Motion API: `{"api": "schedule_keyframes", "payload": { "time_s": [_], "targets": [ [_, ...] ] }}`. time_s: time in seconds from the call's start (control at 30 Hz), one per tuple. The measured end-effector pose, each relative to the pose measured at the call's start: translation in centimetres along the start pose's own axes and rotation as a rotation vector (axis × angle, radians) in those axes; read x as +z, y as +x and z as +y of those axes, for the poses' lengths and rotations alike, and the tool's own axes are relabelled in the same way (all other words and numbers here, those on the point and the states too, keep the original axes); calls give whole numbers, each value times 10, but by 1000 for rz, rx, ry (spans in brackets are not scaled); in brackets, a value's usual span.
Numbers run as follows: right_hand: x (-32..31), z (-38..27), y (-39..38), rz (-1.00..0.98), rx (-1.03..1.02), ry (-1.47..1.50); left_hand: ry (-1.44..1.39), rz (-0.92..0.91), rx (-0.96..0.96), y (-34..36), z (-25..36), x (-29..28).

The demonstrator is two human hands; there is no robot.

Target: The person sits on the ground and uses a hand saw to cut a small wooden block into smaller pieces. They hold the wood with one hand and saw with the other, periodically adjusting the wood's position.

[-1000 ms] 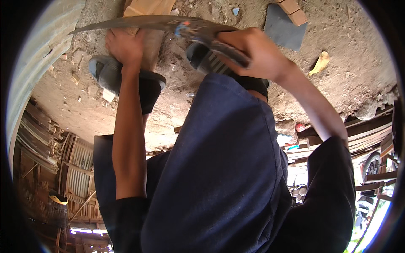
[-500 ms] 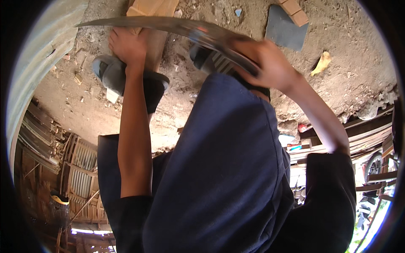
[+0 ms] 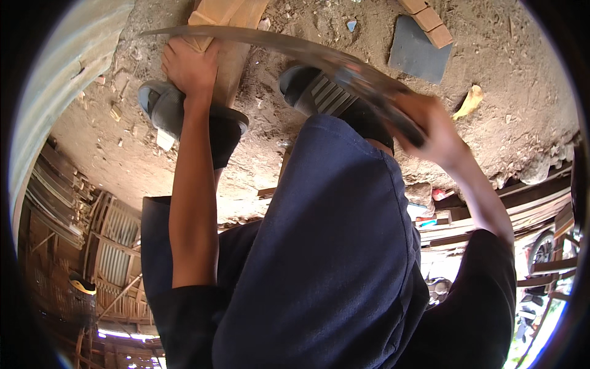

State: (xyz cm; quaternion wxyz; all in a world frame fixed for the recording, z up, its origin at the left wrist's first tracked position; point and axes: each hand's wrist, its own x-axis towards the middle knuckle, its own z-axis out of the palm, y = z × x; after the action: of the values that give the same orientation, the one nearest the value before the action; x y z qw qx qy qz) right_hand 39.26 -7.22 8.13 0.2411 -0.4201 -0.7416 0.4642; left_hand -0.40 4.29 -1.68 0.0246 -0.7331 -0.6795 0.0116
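My right hand (image 3: 433, 126) is wrapped round the dark handle of a handsaw (image 3: 270, 40), blurred by motion. Its long blade reaches leftward across a light brown wood block (image 3: 224, 13). On the near side of the blade, my left hand (image 3: 192, 66) grips the end of that block, with some fingers hidden beneath and beside it. Under the block lies a wider wooden board (image 3: 232, 69), partly covered by my left hand and forearm. Just how deep the blade sits in the wood cannot be made out.
My sandalled feet flank the board, the left sandal (image 3: 165, 107) beside my wrist and the right sandal (image 3: 313, 92) under the saw. A dark flat sheet (image 3: 420, 52) with small wood blocks (image 3: 435, 31) lies far right, near a yellowish scrap (image 3: 470, 103). Corrugated metal (image 3: 74, 55) stands left.
My right hand has drawn the saw back to the right and nearer to me, and the blade tip has shifted right. My left hand stays on the wood block.
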Motion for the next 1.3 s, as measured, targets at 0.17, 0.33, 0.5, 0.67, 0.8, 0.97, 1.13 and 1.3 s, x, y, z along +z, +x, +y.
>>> {"api": "schedule_keyframes", "payload": {
  "time_s": [0.17,0.33,0.5,0.67,0.8,0.97,1.13,1.3],
  "targets": [
    [-9,-8,15,-177,197,74,19,-9,-11,-4,-8,2],
    [23,-9,104,7,145,119,-39,-77,-81,9,-14,3],
    [-3,-5,84,18,118,303,-183,-69,79,17,-20,-7],
    [-52,-20,59,208,133,354,-489,-198,-101,24,-14,-41],
    [-67,-14,52,374,349,308,-566,-200,-32,22,-4,-51],
    [-64,0,34,396,463,328,-733,-313,-44,31,-8,-61],
    [-36,16,23,363,574,396,-776,-400,-129,42,-5,-72],
    [-20,21,24,303,608,385,-817,-504,-197,49,-3,-79]
  ]
}}
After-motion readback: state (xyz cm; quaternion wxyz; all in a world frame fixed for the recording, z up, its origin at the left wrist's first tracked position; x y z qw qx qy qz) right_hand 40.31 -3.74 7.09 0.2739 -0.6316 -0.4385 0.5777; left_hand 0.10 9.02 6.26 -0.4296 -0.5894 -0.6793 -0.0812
